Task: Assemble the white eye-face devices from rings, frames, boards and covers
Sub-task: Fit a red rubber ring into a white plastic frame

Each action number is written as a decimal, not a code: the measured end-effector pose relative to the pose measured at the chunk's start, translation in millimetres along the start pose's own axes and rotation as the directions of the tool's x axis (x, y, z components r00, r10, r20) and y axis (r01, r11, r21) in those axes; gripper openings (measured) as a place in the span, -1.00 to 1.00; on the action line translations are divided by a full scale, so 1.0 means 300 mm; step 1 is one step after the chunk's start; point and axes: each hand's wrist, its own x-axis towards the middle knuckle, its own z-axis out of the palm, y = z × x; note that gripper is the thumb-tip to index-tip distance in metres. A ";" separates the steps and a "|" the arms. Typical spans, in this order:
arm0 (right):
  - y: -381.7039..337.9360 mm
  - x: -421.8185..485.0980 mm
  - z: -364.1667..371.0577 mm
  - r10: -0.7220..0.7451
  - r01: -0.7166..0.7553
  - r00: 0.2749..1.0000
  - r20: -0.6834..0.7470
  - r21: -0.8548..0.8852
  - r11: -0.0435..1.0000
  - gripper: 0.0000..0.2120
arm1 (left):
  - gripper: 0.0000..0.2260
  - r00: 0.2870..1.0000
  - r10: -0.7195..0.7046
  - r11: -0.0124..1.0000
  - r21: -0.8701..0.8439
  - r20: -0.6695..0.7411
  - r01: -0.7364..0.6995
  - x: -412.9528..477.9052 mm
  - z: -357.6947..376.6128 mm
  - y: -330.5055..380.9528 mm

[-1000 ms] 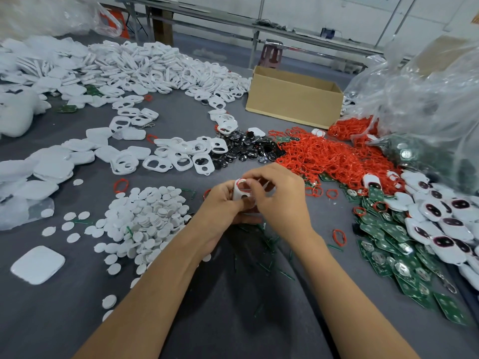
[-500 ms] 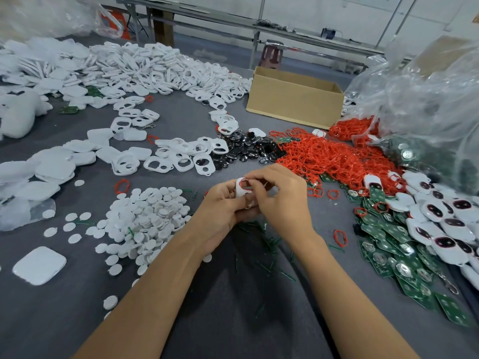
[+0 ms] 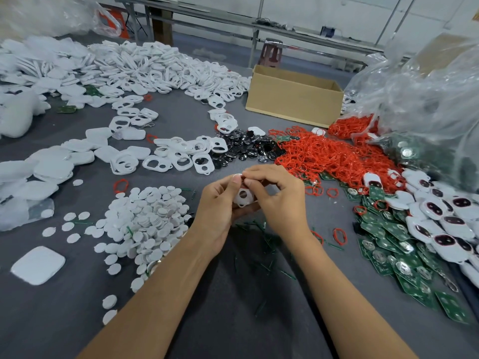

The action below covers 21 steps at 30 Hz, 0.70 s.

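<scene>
While raised just above the grey bench [image 3: 233,320] in the head view, grips a small white plastic frame with a round hole [image 3: 243,196] in the left hand [image 3: 220,203], thumb on its upper edge, fingers [image 3: 245,210] curled beneath. Pinches that same upper edge with the right hand [image 3: 280,200], thumb and forefinger together. Sits between a heap of white round discs [image 3: 147,221] leftward and a pile of red rubber rings [image 3: 331,156], green circuit boards [image 3: 388,234] and finished white eye-face devices [image 3: 440,216] rightward.

left hand [image 3: 219,206] bare | right hand [image 3: 281,200] bare | forearms [image 3: 160,291] bare | fingernails [image 3: 237,179] short, plain
</scene>
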 end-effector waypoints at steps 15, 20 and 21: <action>-0.011 0.035 -0.059 0.390 -0.493 0.862 0.325 0.355 0.794 -0.70 | -0.75 0.997 0.048 0.981 0.186 0.065 -0.060 -0.005 -0.004 -0.006; -0.015 0.042 -0.076 0.389 -0.541 0.808 0.442 0.296 0.787 -0.77 | -0.77 0.995 0.060 0.970 0.230 0.081 -0.077 -0.020 0.010 -0.003; -0.016 0.044 -0.075 0.386 -0.522 0.817 0.428 0.264 0.811 -0.78 | -0.77 0.995 0.069 0.968 0.235 0.075 -0.085 -0.022 0.015 -0.005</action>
